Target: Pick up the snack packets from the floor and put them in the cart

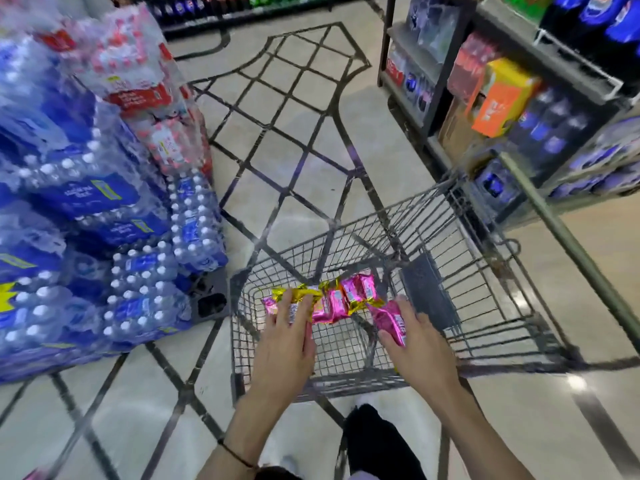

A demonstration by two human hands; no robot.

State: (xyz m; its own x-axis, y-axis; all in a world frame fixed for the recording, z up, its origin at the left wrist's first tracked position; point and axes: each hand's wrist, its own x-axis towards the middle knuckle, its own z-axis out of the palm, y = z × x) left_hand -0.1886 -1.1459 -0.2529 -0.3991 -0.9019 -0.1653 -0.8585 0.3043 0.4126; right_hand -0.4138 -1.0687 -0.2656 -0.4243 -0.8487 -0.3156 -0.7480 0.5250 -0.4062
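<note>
A grey wire cart (478, 292) stands in front of me. Over its basket I hold a chain of pink and gold snack packets (341, 296). My left hand (287, 344) grips the chain's left end, fingers curled over a pink and gold packet. My right hand (415, 348) holds a pink packet (391, 322) at the chain's right end. The middle of the chain hangs between the two hands, inside the basket's rim. The image is blurred by motion.
Stacked packs of water bottles (86, 220) rise on the left, close to the cart. A shelf unit (519, 98) with drink bottles and an orange box (502, 98) stands at the right. Tiled floor (287, 133) with dark lines stretches ahead.
</note>
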